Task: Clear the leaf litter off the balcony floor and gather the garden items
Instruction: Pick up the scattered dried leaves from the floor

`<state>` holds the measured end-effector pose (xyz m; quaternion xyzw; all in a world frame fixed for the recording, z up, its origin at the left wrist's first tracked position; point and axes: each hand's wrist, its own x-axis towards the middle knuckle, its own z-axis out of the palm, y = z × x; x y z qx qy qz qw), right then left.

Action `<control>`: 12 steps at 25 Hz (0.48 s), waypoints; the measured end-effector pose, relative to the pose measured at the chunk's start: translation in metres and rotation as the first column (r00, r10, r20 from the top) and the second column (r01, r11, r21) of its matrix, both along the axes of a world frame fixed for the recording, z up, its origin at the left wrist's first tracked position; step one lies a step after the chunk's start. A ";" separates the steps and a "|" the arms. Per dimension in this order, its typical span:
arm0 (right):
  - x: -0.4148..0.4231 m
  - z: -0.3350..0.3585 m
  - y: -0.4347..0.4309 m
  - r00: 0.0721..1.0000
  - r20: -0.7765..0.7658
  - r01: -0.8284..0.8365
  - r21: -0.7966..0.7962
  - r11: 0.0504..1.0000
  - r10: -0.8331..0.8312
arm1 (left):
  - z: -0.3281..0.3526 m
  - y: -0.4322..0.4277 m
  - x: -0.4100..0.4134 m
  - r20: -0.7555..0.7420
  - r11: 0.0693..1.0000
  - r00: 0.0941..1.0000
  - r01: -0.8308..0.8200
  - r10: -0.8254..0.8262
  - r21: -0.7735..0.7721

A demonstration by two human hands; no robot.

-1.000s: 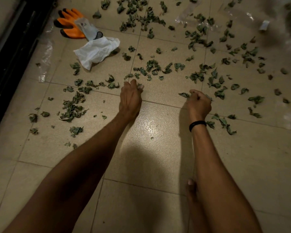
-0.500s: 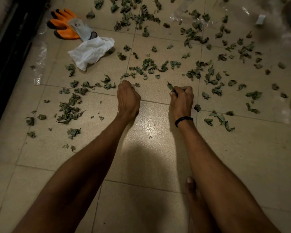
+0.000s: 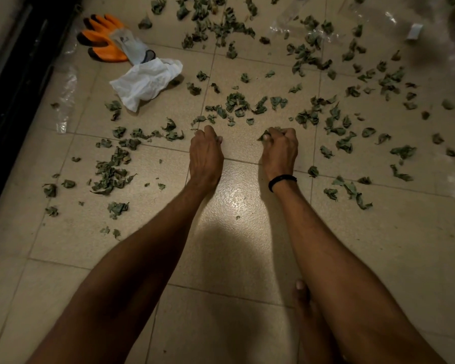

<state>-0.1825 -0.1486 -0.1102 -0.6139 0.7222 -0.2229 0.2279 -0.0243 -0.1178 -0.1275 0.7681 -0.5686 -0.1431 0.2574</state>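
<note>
Head view, progress: early stage, judged from the spread; a patch of tiled balcony floor (image 3: 247, 195) nearest the body largely bare, only a few crumbs left on it.
Head view, leaf litter: dried green leaves (image 3: 237, 103) scattered across most of the far and side tiles; denser clump (image 3: 111, 172) to the left, loose run (image 3: 350, 190) to the right, thick scatter along the top edge.
Head view, garden items: orange-and-grey gardening glove (image 3: 108, 42) lying flat at upper left, not yet gathered; crumpled white bag or cloth (image 3: 147, 81) just beside it, touching or nearly touching the cuff, material not certain.
Head view, other litter: clear plastic wrap (image 3: 67, 98) by the dark door frame (image 3: 13, 82); more clear film (image 3: 373, 19) at upper right, blurred.
Head view, left hand (image 3: 206, 153): knuckles up, fingers curled under into a loose fist at the near edge of the leaves; contents hidden beneath the palm, a leaf scrap possibly at the fingertips, not confirmed.
Head view, right hand (image 3: 280, 151): curled closed, leaf fragments (image 3: 264, 135) protruding past the thumb side, so gripping a small bunch; black wristband (image 3: 281, 181) on the wrist.
Head view, spacing: hands side by side, apart, bare tile between them.
Head view, remaining: bulk of the leaves, the glove, the white item and the plastic film all to collect.
Head view, collection point: no bin or bag for the gathered leaves identifiable.
</note>
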 end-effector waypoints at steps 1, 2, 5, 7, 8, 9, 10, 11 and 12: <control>0.003 -0.003 0.001 1.000 0.015 -0.020 -0.023 1.000 0.020 | 0.000 0.001 0.001 -0.039 0.999 0.999 -0.022 0.020 -0.049; 0.006 -0.005 0.003 0.997 0.079 -0.002 -0.046 0.999 0.006 | 0.004 0.003 0.002 -0.119 0.995 0.991 -0.066 0.057 -0.080; 0.013 -0.002 0.005 0.987 0.157 0.034 -0.029 0.999 -0.029 | 0.016 0.007 0.011 -0.433 0.932 0.840 -0.363 0.329 0.004; 0.017 0.002 0.007 0.947 0.305 0.084 0.055 0.995 -0.097 | 0.023 0.008 0.019 -0.578 0.827 0.636 -0.548 0.511 0.129; 0.021 0.004 0.007 0.888 0.432 0.119 0.120 0.986 -0.160 | 0.024 0.009 0.024 -0.629 0.789 0.555 -0.593 0.544 0.160; 0.026 0.008 0.010 0.775 0.589 0.121 0.219 0.968 -0.230 | 0.024 0.011 0.029 -0.653 0.773 0.515 -0.609 0.556 0.178; 0.030 0.007 0.013 0.623 0.725 0.098 0.299 0.949 -0.293 | 0.025 0.013 0.032 -0.656 0.785 0.521 -0.590 0.547 0.187; 0.034 0.009 0.016 0.486 0.810 0.055 0.348 0.936 -0.330 | 0.025 0.016 0.033 -0.656 0.822 0.557 -0.541 0.510 0.179; 0.040 0.012 0.021 0.421 0.843 0.014 0.362 0.932 -0.334 | 0.024 0.021 0.032 -0.660 0.873 0.611 -0.465 0.438 0.148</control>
